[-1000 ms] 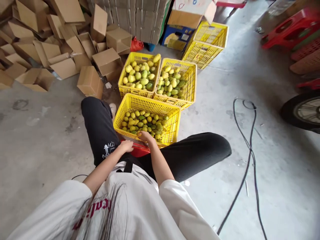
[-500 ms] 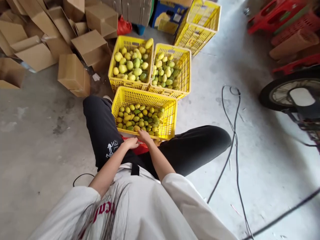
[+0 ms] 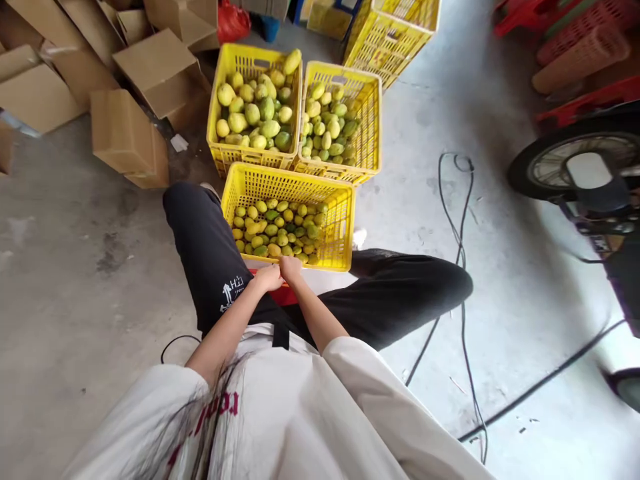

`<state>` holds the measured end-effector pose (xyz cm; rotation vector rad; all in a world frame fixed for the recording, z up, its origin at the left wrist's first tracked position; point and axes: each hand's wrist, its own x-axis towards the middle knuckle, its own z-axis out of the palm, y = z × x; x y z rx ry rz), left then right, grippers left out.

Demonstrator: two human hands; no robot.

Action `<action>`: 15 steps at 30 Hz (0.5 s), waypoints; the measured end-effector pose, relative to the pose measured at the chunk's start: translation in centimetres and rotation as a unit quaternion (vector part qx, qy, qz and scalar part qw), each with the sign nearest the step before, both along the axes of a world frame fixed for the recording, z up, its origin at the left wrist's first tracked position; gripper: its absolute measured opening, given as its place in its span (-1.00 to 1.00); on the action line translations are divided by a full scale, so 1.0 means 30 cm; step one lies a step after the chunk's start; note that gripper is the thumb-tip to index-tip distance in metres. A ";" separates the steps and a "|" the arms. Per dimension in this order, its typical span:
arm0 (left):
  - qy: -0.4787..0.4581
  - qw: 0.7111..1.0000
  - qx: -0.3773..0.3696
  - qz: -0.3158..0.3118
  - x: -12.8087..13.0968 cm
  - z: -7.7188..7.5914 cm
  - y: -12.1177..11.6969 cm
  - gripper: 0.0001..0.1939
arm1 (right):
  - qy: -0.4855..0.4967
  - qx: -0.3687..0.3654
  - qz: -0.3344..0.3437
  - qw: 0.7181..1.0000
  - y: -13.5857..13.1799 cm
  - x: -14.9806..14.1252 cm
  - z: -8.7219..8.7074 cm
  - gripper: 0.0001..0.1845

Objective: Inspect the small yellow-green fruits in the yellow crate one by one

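My right hand is closed like a fist at the near rim of a yellow plastic crate. Up against it, my left hand has its fingers curled and pressed together. What either hand holds, if anything, is hidden. Small yellow-green mango-like fruits lie over the crate's left and middle floor. The crate stands between my bent knees, and something red shows just below the hands.
Two more yellow crates, the left one and the right one, hold larger fruits behind. Cardboard boxes lie at left. Another crate stands farther back. A black cable and a wheel are at right.
My view has tilted down and come nearer the crates. My left hand has moved right, from beside my thigh to against my right hand. The right hand stays at the crate's near rim.
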<state>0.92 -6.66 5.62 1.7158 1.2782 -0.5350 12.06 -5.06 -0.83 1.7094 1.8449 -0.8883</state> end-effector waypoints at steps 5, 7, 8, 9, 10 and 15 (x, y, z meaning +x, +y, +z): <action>0.028 0.999 -0.018 -0.002 0.037 0.016 -0.004 -0.54 | 0.033 -0.052 -0.021 0.998 0.028 0.017 0.001 -0.52; 0.037 0.999 -0.024 0.002 0.046 0.022 -0.005 -0.53 | 0.069 -0.100 -0.019 0.992 0.070 0.041 -0.001 -0.56; 0.039 0.999 -0.024 0.003 0.048 0.024 -0.006 -0.52 | 0.090 -0.132 -0.020 0.987 0.100 0.061 -0.004 -0.58; 0.039 0.999 -0.024 0.003 0.047 0.026 -0.007 -0.52 | 0.112 -0.167 -0.023 0.979 0.133 0.087 -0.009 -0.61; 0.038 0.999 -0.022 0.002 0.045 0.026 -0.009 -0.52 | 0.135 -0.200 -0.031 0.970 0.168 0.118 -0.017 -0.59; 0.036 0.998 -0.040 -0.025 0.023 0.011 -0.029 -0.59 | 0.171 -0.200 -0.184 0.947 0.332 0.309 -0.102 -0.50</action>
